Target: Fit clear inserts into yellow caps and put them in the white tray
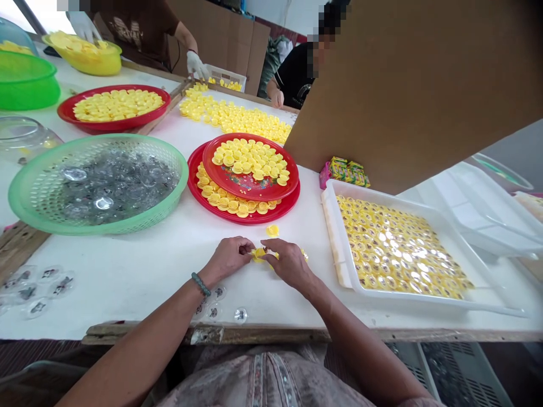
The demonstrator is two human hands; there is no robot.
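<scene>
My left hand (pixel 229 257), with a green bead bracelet (pixel 201 284) at the wrist, pinches the edge of a small yellow round plastic piece (pixel 258 254). From the other side, the thumb and index finger of my right hand (pixel 291 263) close on the same piece. More yellow bits show partly behind my right hand. A single yellow piece (pixel 272 230) lies just beyond my fingers. Close to my left wrist are several clear printed discs (pixel 214 311), flat on the white table (pixel 156 282).
Red trays (pixel 292 210) of yellow pieces stand ahead, beside a green basket (pixel 29 212) of clear discs. On the right, a white tray (pixel 352 271) holds rows of finished-looking yellow pieces below a cardboard panel (pixel 403 85). Across the table, two people handle yellow pieces (pixel 250 121).
</scene>
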